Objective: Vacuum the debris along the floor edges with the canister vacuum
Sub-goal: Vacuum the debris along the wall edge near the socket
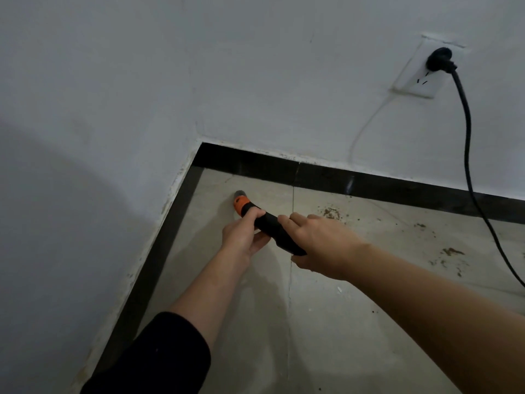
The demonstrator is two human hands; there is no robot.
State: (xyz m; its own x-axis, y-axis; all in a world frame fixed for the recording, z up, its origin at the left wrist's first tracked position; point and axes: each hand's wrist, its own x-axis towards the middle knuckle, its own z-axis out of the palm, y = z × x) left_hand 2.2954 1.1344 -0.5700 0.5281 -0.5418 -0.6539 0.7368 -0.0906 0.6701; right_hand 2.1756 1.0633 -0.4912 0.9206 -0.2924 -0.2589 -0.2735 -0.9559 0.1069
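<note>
A black vacuum nozzle [274, 230] with an orange collar and a grey tip points at the floor near the room's corner. My left hand [244, 234] grips it just behind the orange collar. My right hand [318, 245] holds the black rear part, fingers laid over the top and thumb below. Brown debris [331, 213] lies on the beige tiles beside the black skirting [369, 184], right of the nozzle. More debris [451, 253] is scattered further right. The canister itself is out of view.
A black power cord [468, 155] runs from a plug in the white wall socket [417, 72] down across the skirting to the floor at the right. A thin white wire hangs below the socket. White walls meet at the corner on the left.
</note>
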